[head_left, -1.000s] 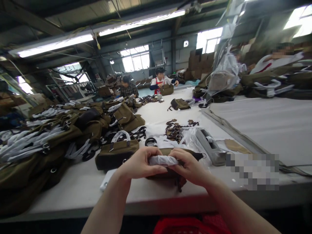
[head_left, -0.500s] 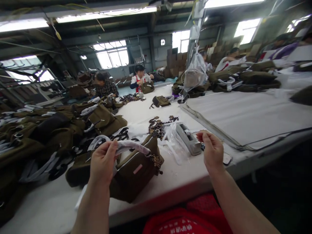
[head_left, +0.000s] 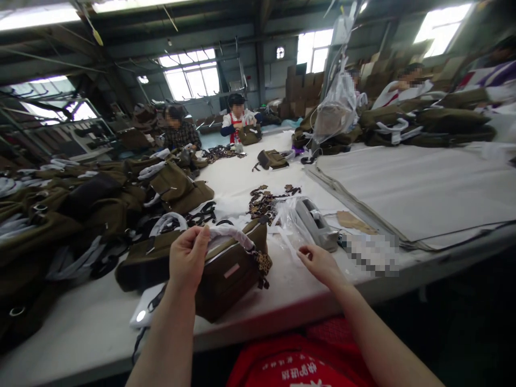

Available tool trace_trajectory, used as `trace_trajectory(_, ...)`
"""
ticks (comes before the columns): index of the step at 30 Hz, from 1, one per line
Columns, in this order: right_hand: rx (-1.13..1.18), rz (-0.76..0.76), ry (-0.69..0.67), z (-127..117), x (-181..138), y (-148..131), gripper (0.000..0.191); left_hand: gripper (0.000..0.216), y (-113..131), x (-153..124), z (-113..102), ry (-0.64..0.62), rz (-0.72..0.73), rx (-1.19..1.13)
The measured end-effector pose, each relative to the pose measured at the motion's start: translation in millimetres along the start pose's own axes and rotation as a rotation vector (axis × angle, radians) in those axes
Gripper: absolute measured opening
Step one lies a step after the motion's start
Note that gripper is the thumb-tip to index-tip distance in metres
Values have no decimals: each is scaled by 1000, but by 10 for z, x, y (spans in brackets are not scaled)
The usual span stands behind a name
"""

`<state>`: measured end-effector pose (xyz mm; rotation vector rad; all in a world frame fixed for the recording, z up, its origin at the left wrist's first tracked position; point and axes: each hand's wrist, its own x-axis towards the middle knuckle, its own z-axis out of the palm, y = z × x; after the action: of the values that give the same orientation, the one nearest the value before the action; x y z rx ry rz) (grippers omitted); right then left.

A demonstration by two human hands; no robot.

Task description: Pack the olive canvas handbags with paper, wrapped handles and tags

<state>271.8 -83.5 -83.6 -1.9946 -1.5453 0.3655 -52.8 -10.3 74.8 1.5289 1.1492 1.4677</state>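
An olive-green handbag [head_left: 226, 285] with a small pink label stands tilted near the table's front edge. My left hand [head_left: 188, 257] is closed around its white-wrapped handle [head_left: 231, 234]. A brown flower-shaped charm [head_left: 264, 263] hangs at the handle's right end. To the bag's right, my right hand [head_left: 320, 263] is in a pinch, fingertips at a white strip of the clear plastic [head_left: 296, 228]; whatever they hold is too small to make out. Just behind it sits a grey tape dispenser [head_left: 316, 223].
Many olive bags [head_left: 97, 199] are heaped along the left. Several charms [head_left: 262, 201] lie behind the dispenser. A brown piece [head_left: 355, 220] lies right of it, beside a pale sheet [head_left: 415, 177]. Across the table a person [head_left: 239, 121] handles another bag. A white device [head_left: 147, 309] is by my left forearm.
My right hand has moved left and down, from beside the dispenser to the plastic in front of it. My left hand keeps the handle; the view has shifted slightly.
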Motion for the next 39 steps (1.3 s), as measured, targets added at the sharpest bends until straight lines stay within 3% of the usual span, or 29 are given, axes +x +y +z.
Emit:
trace_trajectory(4, -117, 54, 38, 271, 134, -173, 36, 41, 16, -52, -3, -40, -5, 10)
trace_trajectory(7, -137, 124, 25, 321, 264, -245, 30, 41, 69, -83, -16, -72, 9, 13)
trace_trajectory(10, -86, 85, -4, 196, 311, -304, 12, 42, 115, -94, -49, -77, 17, 37)
trace_trajectory(13, 65, -2, 98, -81, 172, -498, 20, 42, 122, -82, -66, -80, 5, 36)
trace_trajectory(15, 293, -88, 296, -298, -21, -748, 22, 45, 112, -68, -54, -71, -22, 7)
trace_trajectory(17, 494, -289, 391, -481, -245, -1069, 11, 49, 103, -56, -30, -48, -57, -34)
trace_trajectory(18, 557, -439, 361, -544, -348, -1236, 6, 50, 101, -52, -20, -31, -74, -54)
trace_trajectory(20, 573, -755, 150, -590, -501, -1546, 11, 49, 106, -54, -11, 5, -95, -86)
trace_trajectory(22, 513, -952, -34, -525, -553, -1783, 14, 43, 118, -70, -22, 20, -103, -119)
trace_trajectory(24, 441, -1002, -1, -377, -511, -1942, 15, 36, 128, -98, -51, 14, -108, -141)
trace_trajectory(28, 341, -974, 309, -45, -329, -2134, 18, 47, 140, -155, -140, -10, -114, -92)
trace_trajectory(32, 268, -1009, 334, 114, -252, -2298, 14, 46, 181, -164, -223, -188, -225, -74)
trace_trajectory(35, 203, -1034, 305, 66, -294, -2357, 19, 45, 213, -156, -255, -234, -241, -94)
trace_trajectory(39, 222, -1172, 318, -241, -423, -2359, 38, 48, 248, -200, -254, -158, -86, -31)
